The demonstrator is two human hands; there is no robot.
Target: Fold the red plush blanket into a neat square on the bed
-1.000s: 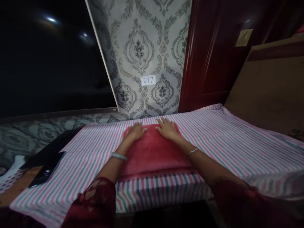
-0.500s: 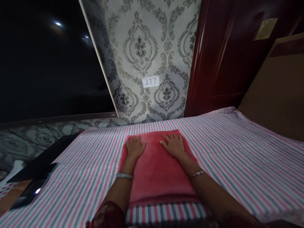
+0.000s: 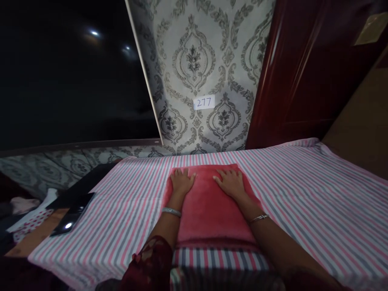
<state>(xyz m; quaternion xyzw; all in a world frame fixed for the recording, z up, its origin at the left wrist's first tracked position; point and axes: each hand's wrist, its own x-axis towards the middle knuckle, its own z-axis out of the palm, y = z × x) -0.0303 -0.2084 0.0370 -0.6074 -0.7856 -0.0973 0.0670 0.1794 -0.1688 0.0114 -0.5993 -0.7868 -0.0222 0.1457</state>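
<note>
A folded red plush cloth lies flat on the striped sheet, right in front of me. My left hand rests open on its far left part, fingers spread. On the far right part, my right hand lies open too, palm down with the thumb pointing inward. Both hands press on the cloth without gripping it. The near edge of the cloth shows a darker fold close to the front edge of the striped surface. Bracelets circle both wrists.
A large black screen stands at the back left, before patterned wallpaper with a "277" label. A black phone-like device lies on the left edge. A dark red wooden panel and a brown board stand at right.
The view has shifted left, so everything appears further right, and more of the left side shows. Both hands stay spread on the red cloth in nearly the same places.
</note>
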